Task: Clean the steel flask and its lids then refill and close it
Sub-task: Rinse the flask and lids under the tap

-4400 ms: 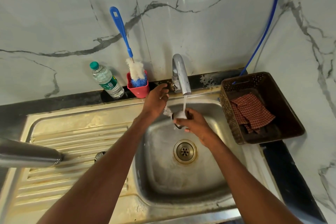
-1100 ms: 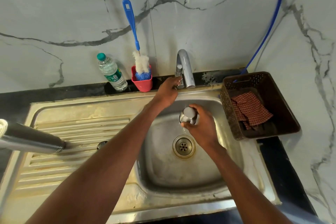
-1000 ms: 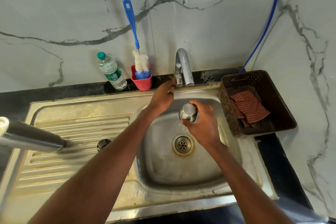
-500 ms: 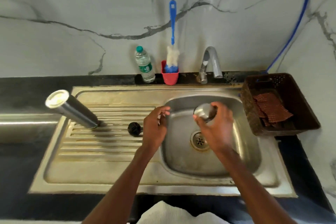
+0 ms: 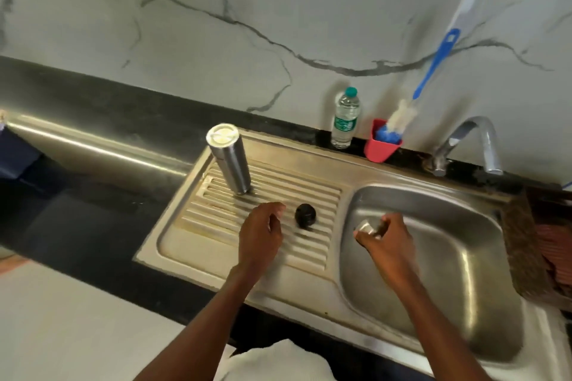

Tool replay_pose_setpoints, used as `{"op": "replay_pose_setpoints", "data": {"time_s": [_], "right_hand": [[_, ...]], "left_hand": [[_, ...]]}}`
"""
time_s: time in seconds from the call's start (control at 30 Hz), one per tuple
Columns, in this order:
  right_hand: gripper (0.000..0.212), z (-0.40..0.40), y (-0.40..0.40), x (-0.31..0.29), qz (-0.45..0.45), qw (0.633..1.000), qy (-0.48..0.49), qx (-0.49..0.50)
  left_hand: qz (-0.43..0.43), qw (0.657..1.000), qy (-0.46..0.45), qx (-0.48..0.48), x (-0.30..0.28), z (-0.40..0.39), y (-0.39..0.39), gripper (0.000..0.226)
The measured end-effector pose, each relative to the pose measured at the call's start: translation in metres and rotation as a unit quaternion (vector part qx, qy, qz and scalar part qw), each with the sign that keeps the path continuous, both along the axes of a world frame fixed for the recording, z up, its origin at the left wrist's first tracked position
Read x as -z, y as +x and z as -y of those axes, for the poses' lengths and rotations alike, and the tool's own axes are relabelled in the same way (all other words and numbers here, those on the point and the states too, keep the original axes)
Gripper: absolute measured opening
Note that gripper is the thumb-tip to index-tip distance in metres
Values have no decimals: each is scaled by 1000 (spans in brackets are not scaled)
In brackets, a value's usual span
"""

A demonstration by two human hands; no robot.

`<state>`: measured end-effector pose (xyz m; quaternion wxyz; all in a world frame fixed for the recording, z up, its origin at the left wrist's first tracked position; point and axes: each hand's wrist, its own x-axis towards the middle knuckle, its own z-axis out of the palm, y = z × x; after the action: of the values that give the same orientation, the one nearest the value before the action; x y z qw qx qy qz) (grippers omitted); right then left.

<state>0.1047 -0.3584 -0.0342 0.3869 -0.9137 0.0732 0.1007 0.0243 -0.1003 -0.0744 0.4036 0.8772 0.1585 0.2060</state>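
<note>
The steel flask [image 5: 230, 164] stands upside down on the ribbed drainboard [image 5: 216, 213] at the left of the sink. A small black inner lid [image 5: 305, 215] lies on the drainboard between the flask and the basin. My left hand [image 5: 260, 235] hovers just left of this black lid, fingers loosely curled and holding nothing. My right hand [image 5: 385, 240] grips the steel outer lid [image 5: 365, 227] over the left edge of the sink basin [image 5: 448, 272]. Most of that lid is hidden by my fingers.
A tap [image 5: 470, 145] stands behind the basin, with no water running. A water bottle [image 5: 346, 117] and a red cup [image 5: 381, 145] holding a blue-handled bottle brush [image 5: 427, 77] stand at the wall. A brown basket [image 5: 532, 244] with a checked cloth sits at the right.
The water stopped after my left hand left the tap. My left hand moved over the drainboard near the black lid. My right hand carried the steel lid leftward; the view swung left.
</note>
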Motion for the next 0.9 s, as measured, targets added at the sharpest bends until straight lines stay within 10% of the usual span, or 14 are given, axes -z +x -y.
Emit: {"op": "replay_pose_setpoints", "data": {"time_s": [0.3, 0.5, 0.9], "right_hand": [[62, -142, 11, -23, 104, 979, -24, -175], [40, -217, 23, 0, 135, 942, -189, -243], [41, -258, 39, 27, 103, 917, -271, -275]], "left_hand": [[-178, 969, 170, -3, 13, -101, -17, 29], [-274, 954, 121, 3, 19, -130, 1, 47], [-319, 913, 252, 29, 13, -128, 15, 38]]}}
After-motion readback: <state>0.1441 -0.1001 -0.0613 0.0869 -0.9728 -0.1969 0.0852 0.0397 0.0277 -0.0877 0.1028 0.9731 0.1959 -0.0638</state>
